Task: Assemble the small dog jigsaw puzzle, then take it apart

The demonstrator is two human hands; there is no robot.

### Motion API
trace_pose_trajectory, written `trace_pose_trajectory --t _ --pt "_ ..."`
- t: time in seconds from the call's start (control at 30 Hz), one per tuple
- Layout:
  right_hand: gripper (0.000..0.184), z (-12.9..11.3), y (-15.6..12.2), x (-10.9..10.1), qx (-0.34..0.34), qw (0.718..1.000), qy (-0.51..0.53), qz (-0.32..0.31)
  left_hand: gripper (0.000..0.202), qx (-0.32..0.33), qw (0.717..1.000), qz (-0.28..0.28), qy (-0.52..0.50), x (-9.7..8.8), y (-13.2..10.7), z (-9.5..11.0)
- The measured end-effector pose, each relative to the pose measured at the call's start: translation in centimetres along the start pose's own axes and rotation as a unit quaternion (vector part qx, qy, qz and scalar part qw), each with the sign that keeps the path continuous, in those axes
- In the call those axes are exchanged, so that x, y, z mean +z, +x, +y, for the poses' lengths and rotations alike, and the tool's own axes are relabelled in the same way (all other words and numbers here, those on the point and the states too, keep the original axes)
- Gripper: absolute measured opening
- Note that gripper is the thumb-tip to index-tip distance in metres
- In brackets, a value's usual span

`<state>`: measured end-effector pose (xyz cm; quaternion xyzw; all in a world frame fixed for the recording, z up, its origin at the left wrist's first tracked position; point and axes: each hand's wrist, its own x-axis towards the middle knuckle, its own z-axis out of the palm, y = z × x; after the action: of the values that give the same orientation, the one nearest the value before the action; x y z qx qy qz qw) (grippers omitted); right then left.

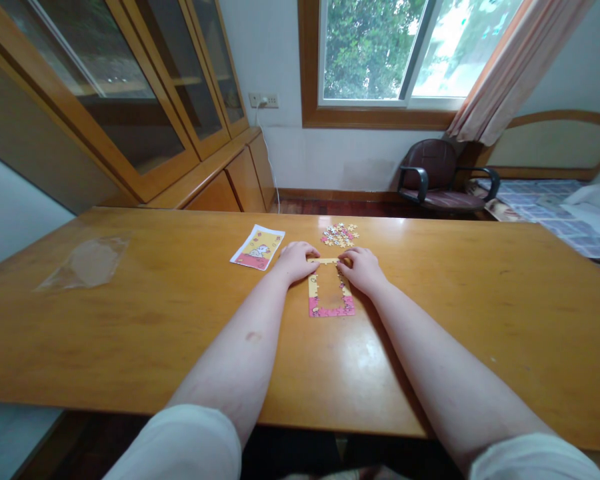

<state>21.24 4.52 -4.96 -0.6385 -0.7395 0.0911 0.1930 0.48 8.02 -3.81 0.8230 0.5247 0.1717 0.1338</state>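
A rectangular jigsaw puzzle border [332, 311] lies flat on the wooden table [190, 327], yellow along the top and pink along the bottom. Bare tabletop shows through its middle. My left hand [297, 261] has its fingers bent and pressed together at the border's top left corner. At the top right corner, my right hand [365, 269] pinches the edge in the same way. Both hands cover parts of those corners. Just beyond the border sits a pile of loose puzzle pieces [341, 235] in yellow, pink and white.
Left of my left hand lies a picture card [259, 248] with a white animal on yellow and pink. A clear plastic bag [93, 261] rests on the table's left side. Past the far edge stand a glass-fronted cabinet [200, 157] and an armchair [433, 170].
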Motion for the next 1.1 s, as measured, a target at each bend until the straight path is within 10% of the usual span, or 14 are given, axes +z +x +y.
trace_pose_trajectory --t 0.67,0.87,1.1 --pt "0.039 1.9 1.2 1.1 0.059 0.992 0.048 0.098 0.025 0.01 1.0 0.001 -0.024 0.2 0.2 -0.3" --pt "0.074 1.0 2.0 0.7 -0.023 0.999 -0.027 0.001 0.026 0.005 1.0 0.001 -0.026 0.0 0.1 -0.1" --pt "0.065 1.1 2.7 0.4 -0.12 0.987 -0.055 -0.097 0.027 0.005 1.0 0.001 -0.018 0.2 0.3 -0.3"
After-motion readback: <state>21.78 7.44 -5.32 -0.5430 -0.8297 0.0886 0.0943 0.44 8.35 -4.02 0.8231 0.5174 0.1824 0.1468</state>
